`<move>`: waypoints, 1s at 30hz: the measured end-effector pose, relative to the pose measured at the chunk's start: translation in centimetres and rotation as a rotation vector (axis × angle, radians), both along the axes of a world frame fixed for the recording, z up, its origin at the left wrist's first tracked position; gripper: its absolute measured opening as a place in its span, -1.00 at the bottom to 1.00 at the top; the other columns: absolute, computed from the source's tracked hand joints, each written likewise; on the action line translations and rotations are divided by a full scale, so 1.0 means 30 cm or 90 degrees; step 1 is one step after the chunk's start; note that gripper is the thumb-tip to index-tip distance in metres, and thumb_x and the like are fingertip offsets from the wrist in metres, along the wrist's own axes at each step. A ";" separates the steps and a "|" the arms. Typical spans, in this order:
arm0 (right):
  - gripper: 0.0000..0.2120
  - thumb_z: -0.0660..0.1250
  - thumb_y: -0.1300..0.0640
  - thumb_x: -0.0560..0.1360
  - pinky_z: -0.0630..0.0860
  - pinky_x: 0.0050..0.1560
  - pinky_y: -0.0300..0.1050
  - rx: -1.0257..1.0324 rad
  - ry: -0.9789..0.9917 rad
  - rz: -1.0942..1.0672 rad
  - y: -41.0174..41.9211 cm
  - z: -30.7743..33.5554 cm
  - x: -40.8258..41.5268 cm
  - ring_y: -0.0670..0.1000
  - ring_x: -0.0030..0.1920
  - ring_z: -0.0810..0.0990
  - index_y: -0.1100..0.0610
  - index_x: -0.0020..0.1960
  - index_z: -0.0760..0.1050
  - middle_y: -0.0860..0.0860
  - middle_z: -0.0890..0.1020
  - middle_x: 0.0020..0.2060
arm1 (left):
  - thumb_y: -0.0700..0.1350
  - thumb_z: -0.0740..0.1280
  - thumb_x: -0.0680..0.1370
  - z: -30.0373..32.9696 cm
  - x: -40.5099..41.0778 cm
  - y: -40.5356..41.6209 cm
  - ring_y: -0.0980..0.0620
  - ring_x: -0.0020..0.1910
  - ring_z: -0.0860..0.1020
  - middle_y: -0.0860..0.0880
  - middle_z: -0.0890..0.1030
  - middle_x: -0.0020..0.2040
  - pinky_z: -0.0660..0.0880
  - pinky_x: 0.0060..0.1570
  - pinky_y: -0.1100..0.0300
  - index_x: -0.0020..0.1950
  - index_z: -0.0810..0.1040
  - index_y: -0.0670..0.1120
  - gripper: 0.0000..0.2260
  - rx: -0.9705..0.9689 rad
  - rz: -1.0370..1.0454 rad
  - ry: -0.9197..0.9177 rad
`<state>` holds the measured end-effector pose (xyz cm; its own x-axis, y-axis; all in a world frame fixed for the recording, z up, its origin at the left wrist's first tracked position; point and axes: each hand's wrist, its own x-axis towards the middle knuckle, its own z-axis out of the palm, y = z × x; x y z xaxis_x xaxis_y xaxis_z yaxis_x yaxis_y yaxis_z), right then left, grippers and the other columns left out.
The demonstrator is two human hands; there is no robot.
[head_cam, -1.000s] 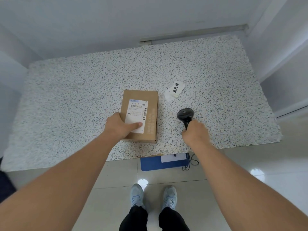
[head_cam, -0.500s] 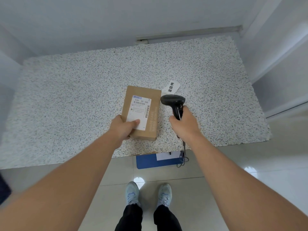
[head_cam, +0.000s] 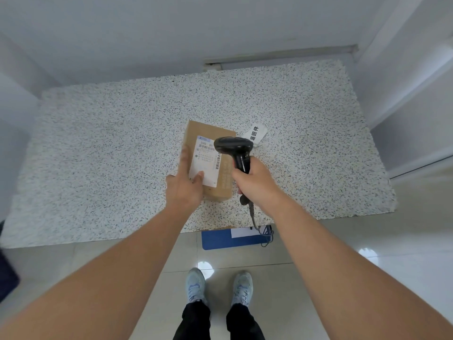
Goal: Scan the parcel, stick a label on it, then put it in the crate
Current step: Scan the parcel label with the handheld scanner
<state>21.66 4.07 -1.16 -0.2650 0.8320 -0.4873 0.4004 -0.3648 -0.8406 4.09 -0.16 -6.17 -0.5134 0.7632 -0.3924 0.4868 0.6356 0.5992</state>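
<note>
A brown cardboard parcel [head_cam: 204, 130] with a white shipping slip on top lies near the front middle of the speckled table [head_cam: 98, 143]. My left hand [head_cam: 185, 185] grips its near left corner, thumb on the slip. My right hand [head_cam: 255, 184] holds a black handheld scanner [head_cam: 234, 147] by the handle, its head hovering over the parcel's right half and covering part of the barcode. A white label [head_cam: 256, 132] with black characters lies flat on the table just right of the parcel, partly hidden by the scanner head.
The scanner's cable [head_cam: 252, 214] hangs over the table's front edge. A blue crate [head_cam: 220, 241] with a white sheet stands on the tiled floor under that edge. My feet [head_cam: 218, 285] are below. White walls close in behind and at right.
My right hand lifted the scanner off the table and swung it left, over the parcel's slip. My left hand kept hold of the parcel, with its fingers now stretched along the left side.
</note>
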 end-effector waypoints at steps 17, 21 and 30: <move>-0.85 0.28 0.21 0.59 0.47 -0.15 0.06 -0.155 0.114 -0.080 0.011 0.039 -0.024 0.05 -0.29 0.45 0.11 -0.16 0.47 0.04 0.47 -0.35 | 0.02 0.17 0.69 0.019 0.001 0.013 -0.14 -0.07 0.60 -0.17 0.49 0.26 0.63 -0.03 -0.13 0.43 -0.17 0.63 -0.35 -0.002 0.010 -0.027; -0.84 0.27 0.23 0.59 0.43 -0.15 0.03 -0.145 0.105 -0.066 0.013 0.049 -0.015 0.05 -0.28 0.44 0.11 -0.17 0.46 0.05 0.47 -0.35 | 0.01 0.18 0.69 0.028 0.005 0.016 -0.13 -0.10 0.62 -0.15 0.51 0.24 0.66 -0.04 -0.15 0.46 -0.18 0.59 -0.34 -0.001 0.004 -0.040; -0.84 0.32 0.22 0.61 0.46 -0.26 -0.12 0.026 -0.090 -0.050 0.016 -0.057 0.026 0.01 -0.18 0.53 0.12 0.17 0.43 0.06 0.53 -0.11 | -0.02 0.14 0.72 0.026 -0.007 0.008 -0.09 -0.11 0.60 -0.11 0.49 0.13 0.62 -0.09 -0.04 0.56 -0.17 0.46 -0.37 -0.027 0.022 -0.063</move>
<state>22.45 4.55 -2.86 -0.1293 0.8670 -0.4812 0.4875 -0.3670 -0.7922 3.87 0.06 -5.39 -0.4961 0.7276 -0.4738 0.4040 0.6765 0.6158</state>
